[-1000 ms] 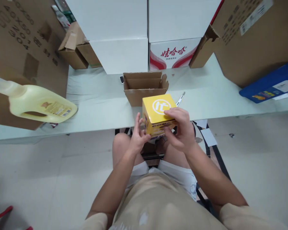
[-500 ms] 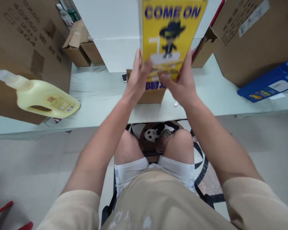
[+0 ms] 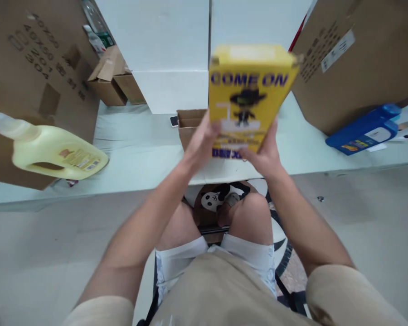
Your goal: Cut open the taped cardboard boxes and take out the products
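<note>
A yellow box (image 3: 248, 99) printed "COME ON" with a cartoon figure in a black hat is held up above the table, tilted, its top end showing. My left hand (image 3: 204, 138) grips its left edge, and my right hand (image 3: 267, 151) grips the lower right side with the thumb on the front face. Behind and below my left hand stands an open cardboard box (image 3: 190, 124), partly hidden. A dark phone-like object (image 3: 174, 121) lies just left of that cardboard box.
On the table (image 3: 136, 149), a pale yellow jug (image 3: 61, 149) leans at the left by a large carton (image 3: 44, 86). A blue bottle (image 3: 363, 129) leans at the right against another carton (image 3: 353, 68). White panels (image 3: 170, 45) stand at the back; small cartons (image 3: 114, 79) sit left of them.
The yellow box has come down in the view and tipped, so its top end now shows. Both my hands moved with it, keeping hold. The whole view has shifted slightly.
</note>
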Action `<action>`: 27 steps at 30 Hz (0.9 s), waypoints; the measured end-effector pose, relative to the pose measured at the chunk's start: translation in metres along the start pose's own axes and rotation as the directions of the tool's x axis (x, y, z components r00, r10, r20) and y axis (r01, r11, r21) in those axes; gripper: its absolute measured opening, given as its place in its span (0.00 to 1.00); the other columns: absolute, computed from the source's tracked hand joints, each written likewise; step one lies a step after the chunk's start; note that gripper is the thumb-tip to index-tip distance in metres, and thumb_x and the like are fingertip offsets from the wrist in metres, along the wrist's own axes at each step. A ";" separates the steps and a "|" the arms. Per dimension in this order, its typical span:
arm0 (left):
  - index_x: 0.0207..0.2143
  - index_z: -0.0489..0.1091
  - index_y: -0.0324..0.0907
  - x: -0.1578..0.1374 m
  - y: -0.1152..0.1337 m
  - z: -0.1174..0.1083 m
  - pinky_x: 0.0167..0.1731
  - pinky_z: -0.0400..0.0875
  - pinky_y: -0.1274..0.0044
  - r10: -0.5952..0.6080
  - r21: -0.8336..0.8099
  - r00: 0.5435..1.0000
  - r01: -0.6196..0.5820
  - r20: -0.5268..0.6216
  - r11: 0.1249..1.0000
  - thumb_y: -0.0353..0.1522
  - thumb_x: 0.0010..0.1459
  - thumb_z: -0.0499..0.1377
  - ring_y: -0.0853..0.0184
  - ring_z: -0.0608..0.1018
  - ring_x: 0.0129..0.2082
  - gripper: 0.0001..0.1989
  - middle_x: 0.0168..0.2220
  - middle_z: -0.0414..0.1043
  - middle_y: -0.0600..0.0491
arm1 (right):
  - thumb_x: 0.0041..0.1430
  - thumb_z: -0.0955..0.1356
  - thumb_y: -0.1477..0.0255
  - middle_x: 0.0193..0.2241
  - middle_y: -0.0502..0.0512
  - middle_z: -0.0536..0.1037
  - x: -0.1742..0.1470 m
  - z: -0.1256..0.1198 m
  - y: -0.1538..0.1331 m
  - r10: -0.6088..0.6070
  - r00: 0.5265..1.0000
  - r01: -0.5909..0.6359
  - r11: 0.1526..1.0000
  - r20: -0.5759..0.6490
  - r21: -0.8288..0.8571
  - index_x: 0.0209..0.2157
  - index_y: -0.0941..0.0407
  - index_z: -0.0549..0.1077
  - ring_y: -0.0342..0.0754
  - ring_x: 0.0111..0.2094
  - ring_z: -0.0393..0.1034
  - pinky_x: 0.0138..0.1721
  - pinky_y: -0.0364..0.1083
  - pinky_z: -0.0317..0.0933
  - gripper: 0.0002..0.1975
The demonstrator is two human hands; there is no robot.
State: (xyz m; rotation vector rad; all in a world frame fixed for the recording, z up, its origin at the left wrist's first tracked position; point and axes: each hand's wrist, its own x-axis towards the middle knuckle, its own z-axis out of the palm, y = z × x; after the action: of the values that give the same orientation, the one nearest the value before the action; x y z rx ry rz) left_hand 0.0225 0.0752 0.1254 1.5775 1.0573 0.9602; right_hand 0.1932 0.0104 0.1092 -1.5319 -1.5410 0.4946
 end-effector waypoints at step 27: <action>0.61 0.75 0.46 -0.017 -0.227 -0.014 0.64 0.69 0.53 0.068 0.821 0.934 -0.341 0.350 0.458 0.39 0.62 0.54 0.43 0.69 0.68 0.27 0.66 0.70 0.43 | 0.62 0.65 0.56 0.48 0.61 0.77 0.179 -0.117 0.291 0.790 0.565 -0.811 0.584 -0.236 0.012 0.51 0.48 0.72 0.49 0.38 0.73 0.39 0.53 0.71 0.19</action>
State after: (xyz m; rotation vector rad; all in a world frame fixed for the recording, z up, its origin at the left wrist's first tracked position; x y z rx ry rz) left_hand -0.0363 0.0978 -0.0937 2.6669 1.2529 0.2500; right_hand 0.4845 0.1908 -0.0047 -2.2674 -0.6008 0.7261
